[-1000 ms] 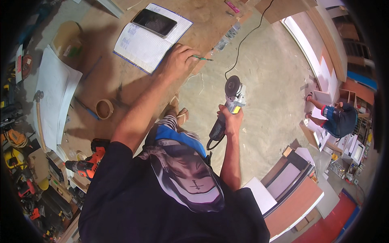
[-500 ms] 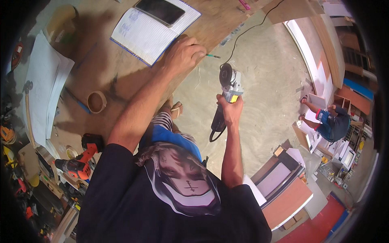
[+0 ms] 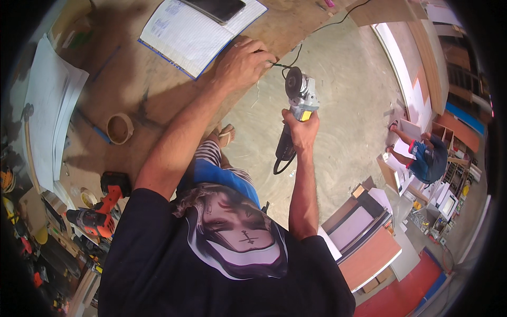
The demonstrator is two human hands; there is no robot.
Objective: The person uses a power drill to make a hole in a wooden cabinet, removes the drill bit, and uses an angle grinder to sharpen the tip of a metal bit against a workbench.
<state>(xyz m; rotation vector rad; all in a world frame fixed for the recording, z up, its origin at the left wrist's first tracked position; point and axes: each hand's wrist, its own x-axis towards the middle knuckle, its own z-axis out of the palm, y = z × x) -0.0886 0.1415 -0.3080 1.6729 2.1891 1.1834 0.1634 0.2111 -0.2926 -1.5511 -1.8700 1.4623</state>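
My right hand (image 3: 304, 131) is wrapped round the body of an angle grinder (image 3: 301, 94), grey-headed and black-bodied, holding it over the floor past the table edge. Its round disc (image 3: 294, 81) faces up toward the table side. At the table's edge my left hand (image 3: 245, 62) pinches a thin green stick with a dark tip (image 3: 278, 65). That tip points at the disc and lies close to it; whether they touch I cannot tell. Just beyond my left hand lies an open lined notebook (image 3: 185, 39) with a black phone (image 3: 219, 9) on it.
On the wooden table (image 3: 158, 103) are a round wooden ring (image 3: 120, 128), an orange cordless drill (image 3: 97, 219), a hammer (image 3: 28, 113) and white sheets (image 3: 50, 95). A black cord (image 3: 343, 20) runs from the far side. Boards (image 3: 364, 253) stand at right; another person (image 3: 429, 158) crouches beyond.
The grinder has risen slightly toward the table edge in my right hand. My left hand has shifted a little right, bringing the green stick's tip close to the disc.
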